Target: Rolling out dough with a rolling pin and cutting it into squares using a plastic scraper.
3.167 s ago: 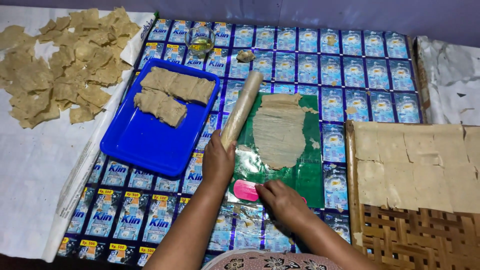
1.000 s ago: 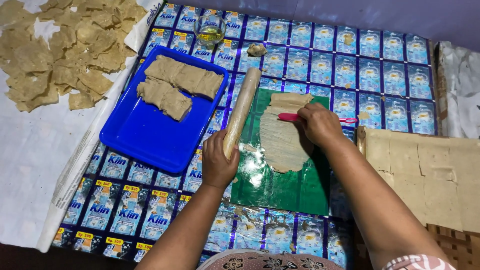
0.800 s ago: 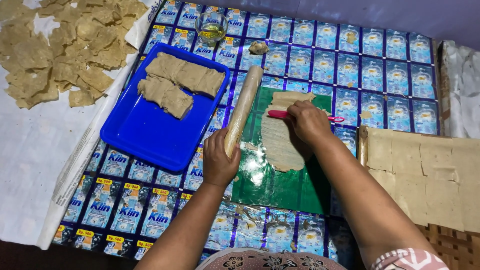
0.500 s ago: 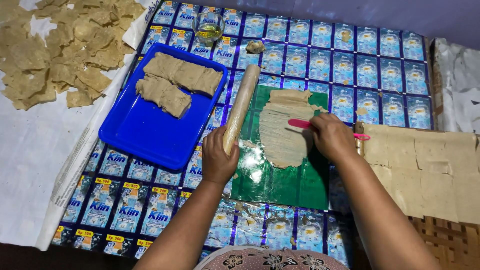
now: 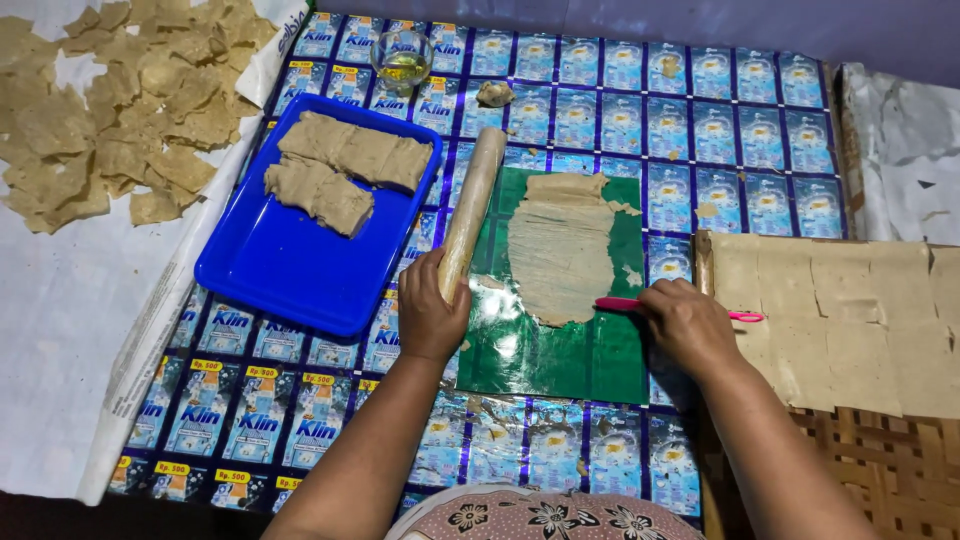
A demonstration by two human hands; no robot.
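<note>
Worktop, covered in a glossy sheet of blue printed sachet wrappers, carries everything.

White paper along the left edge, with torn tan dough scraps piled at the far left corner.

Woven tray at the near right corner, laid with flat tan dough squares.

Blue rectangular plastic tray, left of centre, holding thick dough slabs.

Green plastic mat, centre, bearing a thin rolled sheet of tan dough; long axis runs near edge to far edge, lying just ahead of both hands.

Wooden rolling pin, along the mat's left side, tilted slightly; left hand wrapped around its near end.

Pink slim cutter, lying crosswise at the sheet's near right edge; right hand closed on its handle, the nearer to the dough.

Small glass bowl of oil, far edge.

Bare mat lies open toward the near edge.
</note>
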